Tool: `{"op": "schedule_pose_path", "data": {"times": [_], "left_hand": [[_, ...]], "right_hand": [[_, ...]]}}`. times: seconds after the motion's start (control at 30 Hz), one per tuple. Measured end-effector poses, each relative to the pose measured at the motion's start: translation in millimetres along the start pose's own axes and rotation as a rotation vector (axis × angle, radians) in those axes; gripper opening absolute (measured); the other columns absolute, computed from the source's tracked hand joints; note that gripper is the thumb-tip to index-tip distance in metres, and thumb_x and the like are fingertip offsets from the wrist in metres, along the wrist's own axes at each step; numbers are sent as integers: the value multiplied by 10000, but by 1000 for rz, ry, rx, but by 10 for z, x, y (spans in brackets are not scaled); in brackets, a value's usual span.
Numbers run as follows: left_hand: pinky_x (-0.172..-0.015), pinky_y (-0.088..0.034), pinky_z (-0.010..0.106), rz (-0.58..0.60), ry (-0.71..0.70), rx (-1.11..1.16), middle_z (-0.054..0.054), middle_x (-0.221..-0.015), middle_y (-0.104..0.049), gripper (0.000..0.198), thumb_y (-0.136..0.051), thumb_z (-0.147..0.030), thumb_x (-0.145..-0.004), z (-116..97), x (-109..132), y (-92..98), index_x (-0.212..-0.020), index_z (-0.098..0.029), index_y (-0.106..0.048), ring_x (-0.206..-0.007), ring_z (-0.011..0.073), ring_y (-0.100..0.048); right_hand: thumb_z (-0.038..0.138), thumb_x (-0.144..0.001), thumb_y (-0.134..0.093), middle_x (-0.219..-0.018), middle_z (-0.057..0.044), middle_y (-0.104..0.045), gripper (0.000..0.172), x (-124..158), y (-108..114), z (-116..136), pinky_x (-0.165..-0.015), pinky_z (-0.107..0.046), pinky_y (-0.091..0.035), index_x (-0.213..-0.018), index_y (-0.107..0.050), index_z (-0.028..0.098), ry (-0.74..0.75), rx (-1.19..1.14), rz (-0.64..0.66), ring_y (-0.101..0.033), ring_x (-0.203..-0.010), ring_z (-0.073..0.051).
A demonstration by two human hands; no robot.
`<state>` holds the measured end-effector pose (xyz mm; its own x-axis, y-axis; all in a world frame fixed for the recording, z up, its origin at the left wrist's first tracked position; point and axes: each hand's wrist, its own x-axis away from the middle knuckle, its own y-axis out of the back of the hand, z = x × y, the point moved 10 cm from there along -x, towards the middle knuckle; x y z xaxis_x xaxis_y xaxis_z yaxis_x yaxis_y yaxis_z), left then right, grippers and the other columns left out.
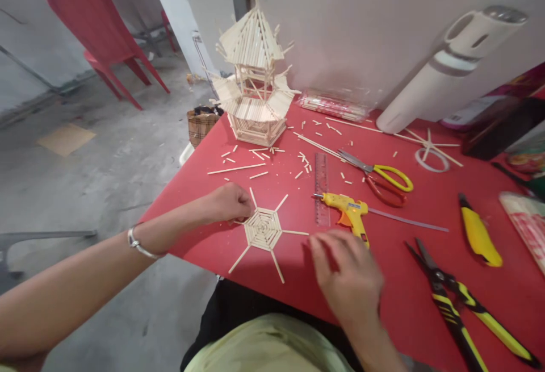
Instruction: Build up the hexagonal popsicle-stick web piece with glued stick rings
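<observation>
A flat hexagonal web of thin wooden sticks (263, 229) lies on the red tabletop, with spokes sticking out past its rings. My left hand (232, 201) is closed at its upper left, fingertips at the edge near the left spoke; the exact grip is partly hidden. Just beyond the tip of the right spoke is my right hand (347, 264), slightly blurred. Its thumb and finger are bent together in a pinch, and anything between them is too small to make out. A yellow glue gun (347, 210) lies above this hand, across a clear ruler (321, 187).
A stick-built pagoda (255, 88) stands at the far corner. Scissors (377, 176), pliers (443, 281), a yellow-handled cutter (479, 233) and a tape ring (432, 159) lie rightward. A white flask (447, 71) stands by the wall. Stick offcuts (304, 162) are scattered about. A red chair (96, 25) is beyond.
</observation>
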<state>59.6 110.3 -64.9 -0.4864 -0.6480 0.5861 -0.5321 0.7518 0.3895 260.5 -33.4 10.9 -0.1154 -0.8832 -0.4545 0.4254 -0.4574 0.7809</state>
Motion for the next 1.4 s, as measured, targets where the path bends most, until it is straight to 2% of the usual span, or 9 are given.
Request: {"op": "schedule_pose_path", "data": {"times": [0.1, 0.23, 0.47, 0.57, 0.7, 0.87, 0.97, 1.13, 1.4], "left_hand": [[-433, -355, 223, 7, -7, 20, -7, -454, -516, 118, -576, -212, -612, 3, -14, -6, -504, -170, -599, -433, 111, -484], [-422, -342, 222, 6, -18, 59, -11, -449, -497, 128, -579, -217, -613, 9, -6, -7, -493, -171, -586, -425, 99, -447], [-413, -348, 220, 33, -1, 194, -19, -454, -493, 155, -644, -250, -616, 55, 36, 18, -501, -163, -587, -409, 73, -368], [-405, -322, 224, 85, 3, 273, -17, -445, -491, 204, -694, -272, -628, 76, 32, 2, -493, -161, -589, -390, 65, -348], [-399, -248, 217, 160, -42, 427, -19, -452, -475, 267, -789, -342, -636, 58, 44, 11, -540, -149, -633, -396, 56, -326], [-432, -246, 206, 229, -167, 556, -22, -494, -477, 276, -821, -357, -662, 44, 86, 83, -610, -128, -676, -450, 51, -328], [-430, -233, 202, 259, -209, 648, -14, -513, -493, 286, -821, -357, -679, 116, 86, 105, -647, -111, -678, -451, 47, -313], [-433, -292, 213, 350, -278, 785, -26, -505, -489, 239, -805, -321, -716, 142, 129, 34, -688, -122, -677, -425, 48, -307], [-425, -227, 192, 386, -355, 798, -14, -520, -526, 205, -804, -287, -699, -9, 253, -12, -708, -104, -712, -448, 41, -345]], "right_hand": [[443, -876, -610, -1102, -138, -655, 325, -51, 256, -527, -772, -398, -480, -1108, -630, 216, -238, 323, -2, -612, -1003, -306], [483, -832, -562, -1084, -115, -677, 424, -38, 148, -1013, -709, -379, -484, -1161, -569, 216, -421, 290, 186, -647, -950, -293], [526, -799, -559, -878, -69, -727, 323, -26, -106, -1363, -677, -375, -470, -952, -627, 250, -643, 212, 392, -686, -843, -304], [510, -826, -543, -866, -61, -716, 322, 12, -188, -1380, -672, -366, -499, -987, -623, 244, -687, -54, 402, -685, -776, -272], [520, -828, -617, -1024, -61, -698, 442, 41, -213, -1059, -741, -342, -550, -1153, -544, 230, -684, -536, 271, -687, -814, -216], [499, -866, -596, -805, -21, -671, 373, -165, -177, -282, -669, -278, -521, -1098, -562, 209, -471, -576, 251, -643, -714, -176], [567, -815, -620, -741, -6, -658, 415, -336, -172, 32, -593, -259, -487, -1015, -576, 206, -390, -412, 232, -622, -646, -168], [690, -718, -654, -590, 25, -597, 492, -509, -76, 234, -526, -259, -395, -819, -567, 216, -342, 35, 51, -554, -512, -151], [521, -820, -559, -569, 24, -576, 316, -552, 31, 542, -518, -265, -344, -799, -577, 205, -75, 294, -113, -532, -494, -147]]}}
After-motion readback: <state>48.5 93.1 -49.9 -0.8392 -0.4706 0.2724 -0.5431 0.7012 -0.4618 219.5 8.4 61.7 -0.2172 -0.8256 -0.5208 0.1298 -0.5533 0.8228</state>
